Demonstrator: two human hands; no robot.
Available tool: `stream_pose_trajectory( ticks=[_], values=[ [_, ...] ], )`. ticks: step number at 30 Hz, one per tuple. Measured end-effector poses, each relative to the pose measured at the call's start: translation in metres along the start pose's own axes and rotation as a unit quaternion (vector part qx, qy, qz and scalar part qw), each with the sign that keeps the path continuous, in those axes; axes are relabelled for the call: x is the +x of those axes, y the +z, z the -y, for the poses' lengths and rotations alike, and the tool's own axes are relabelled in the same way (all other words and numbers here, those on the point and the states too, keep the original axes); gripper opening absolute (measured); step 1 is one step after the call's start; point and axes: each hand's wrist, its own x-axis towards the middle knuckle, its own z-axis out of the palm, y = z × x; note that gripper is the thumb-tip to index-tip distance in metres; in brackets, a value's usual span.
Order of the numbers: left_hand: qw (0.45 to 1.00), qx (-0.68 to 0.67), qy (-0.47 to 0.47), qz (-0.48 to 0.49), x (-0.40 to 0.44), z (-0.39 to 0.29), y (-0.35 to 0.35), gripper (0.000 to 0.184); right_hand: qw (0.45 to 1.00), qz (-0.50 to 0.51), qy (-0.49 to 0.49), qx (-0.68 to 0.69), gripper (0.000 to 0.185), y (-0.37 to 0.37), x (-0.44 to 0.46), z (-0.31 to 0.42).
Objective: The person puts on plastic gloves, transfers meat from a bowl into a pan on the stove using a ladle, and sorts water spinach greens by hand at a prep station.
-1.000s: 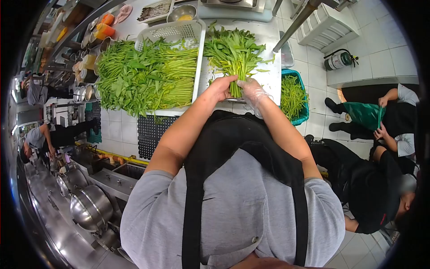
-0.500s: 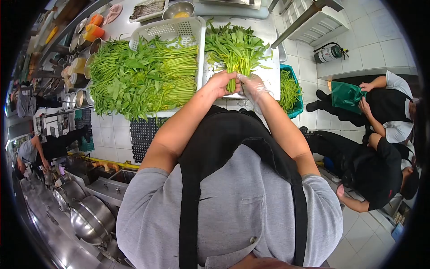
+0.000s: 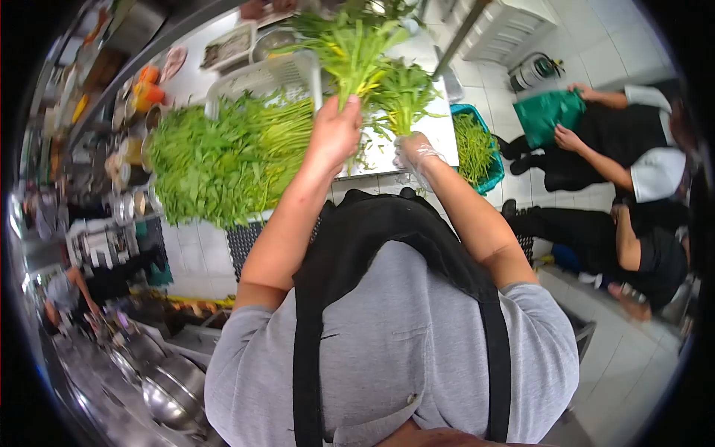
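My left hand (image 3: 335,134), bare, is closed round the stems of a bunch of leafy greens (image 3: 353,63), lifted at the right edge of the white perforated basket. My right hand (image 3: 414,151), in a clear plastic glove, grips the stem ends of a second bunch (image 3: 404,97) over the metal table (image 3: 439,134). The two bunches are apart at the stems, and their leaves come close together. To the left, the white basket (image 3: 316,78) is heaped with more greens (image 3: 223,156), their stems pointing right.
A teal basket (image 3: 497,170) of cut stems stands right of the table. Behind are a metal bowl (image 3: 272,46), a tray (image 3: 229,46) and orange containers (image 3: 147,95). A metal post (image 3: 462,39) rises at the table's right. Co-workers are at right, one holding a green bag (image 3: 550,118).
The single bunch both hands held is now parted in two. My left hand has moved up and left with one part; my right hand has stayed near the table's front with the other.
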Motion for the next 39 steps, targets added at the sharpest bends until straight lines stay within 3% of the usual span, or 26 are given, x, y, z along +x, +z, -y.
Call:
stream_pose_trajectory(
  ticks=[1, 2, 3, 4, 5, 7, 8, 12, 14, 17, 19, 20, 21, 23, 24, 26, 27, 28, 30, 32, 35, 39],
  values=[
    [0.998, -0.014, -0.025, -0.053, -0.005, -0.004, 0.007, 0.034, 1.000, 0.016, 0.014, -0.019, 0.019, 0.002, -0.016, 0.013],
    [0.994, -0.022, -0.050, -0.094, -0.008, -0.009, 0.017, 0.041, 0.916, 0.036, -0.239, -0.319, 0.022, 0.001, 0.000, -0.003],
    [0.997, -0.003, -0.063, -0.036, 0.004, 0.005, 0.004, 0.054, 0.690, 0.035, -0.425, -0.584, 0.025, -0.004, 0.019, -0.018],
    [0.995, 0.000, -0.074, -0.065, 0.010, 0.013, 0.010, 0.059, 0.899, 0.027, -0.226, -0.376, 0.028, -0.005, -0.051, 0.036],
    [0.994, -0.022, -0.111, 0.002, 0.029, 0.030, -0.008, 0.064, 0.902, 0.012, -0.189, -0.387, 0.028, -0.010, -0.080, 0.048],
    [0.982, 0.031, -0.172, -0.077, 0.035, 0.044, 0.010, 0.065, 0.903, -0.046, -0.171, -0.392, 0.028, -0.011, -0.093, 0.038],
    [0.982, 0.049, -0.175, -0.039, 0.051, 0.061, -0.005, 0.066, 0.907, -0.084, -0.196, -0.364, 0.026, -0.011, -0.097, 0.028],
    [0.974, 0.100, -0.202, 0.033, 0.090, 0.102, -0.016, 0.061, 0.952, -0.101, -0.130, -0.257, 0.031, -0.048, -0.160, -0.008],
    [0.964, 0.135, -0.218, 0.072, 0.102, 0.097, -0.011, 0.060, 0.949, -0.099, -0.163, -0.249, 0.037, -0.055, -0.171, -0.034],
    [0.962, 0.147, -0.206, 0.108, 0.142, 0.092, -0.028, 0.061, 0.955, -0.101, -0.122, -0.249, 0.044, -0.049, -0.172, -0.050],
    [0.969, 0.182, -0.139, 0.098, 0.147, 0.084, -0.022, 0.060, 0.960, -0.105, -0.110, -0.233, 0.045, -0.051, -0.176, -0.051],
    [0.971, 0.206, -0.119, 0.037, 0.131, 0.073, -0.003, 0.058, 0.959, -0.119, -0.119, -0.228, 0.046, -0.050, -0.175, -0.051],
    [0.971, 0.204, -0.117, 0.036, 0.129, 0.069, -0.001, 0.058, 0.957, -0.129, -0.129, -0.227, 0.046, -0.049, -0.173, -0.047],
    [0.981, 0.164, -0.039, 0.093, 0.124, 0.062, -0.009, 0.051, 0.954, -0.112, -0.142, -0.240, 0.048, -0.048, -0.169, -0.037],
    [0.985, 0.155, -0.030, 0.076, 0.106, 0.057, -0.003, 0.051, 0.948, -0.105, -0.159, -0.254, 0.048, -0.049, -0.169, -0.032],
    [0.979, 0.156, -0.013, 0.132, 0.076, 0.051, 0.017, 0.041, 0.934, -0.064, -0.189, -0.297, 0.050, -0.046, -0.152, -0.019],
    [0.979, 0.151, 0.006, 0.136, 0.066, 0.044, 0.013, 0.041, 0.926, -0.100, -0.228, -0.283, 0.049, -0.036, -0.133, -0.024],
    [0.976, 0.161, -0.035, 0.142, 0.102, 0.056, -0.020, 0.045, 0.928, -0.047, -0.219, -0.296, 0.053, -0.042, -0.136, -0.015],
    [0.985, 0.166, -0.050, -0.012, 0.073, 0.070, -0.002, 0.041, 0.934, 0.012, -0.185, -0.305, 0.066, -0.037, -0.108, -0.018],
    [0.985, 0.150, 0.007, 0.082, 0.084, 0.083, -0.026, 0.027, 0.931, 0.011, -0.162, -0.326, 0.067, -0.039, -0.121, -0.002],
    [0.990, 0.127, 0.029, 0.051, 0.074, 0.086, -0.027, 0.020, 0.913, 0.002, -0.255, -0.318, 0.065, -0.035, -0.103, -0.012],
    [0.993, 0.106, 0.038, 0.031, 0.052, 0.078, -0.024, 0.025, 0.916, 0.068, -0.199, -0.342, 0.066, -0.046, -0.131, 0.019]
  ],
)
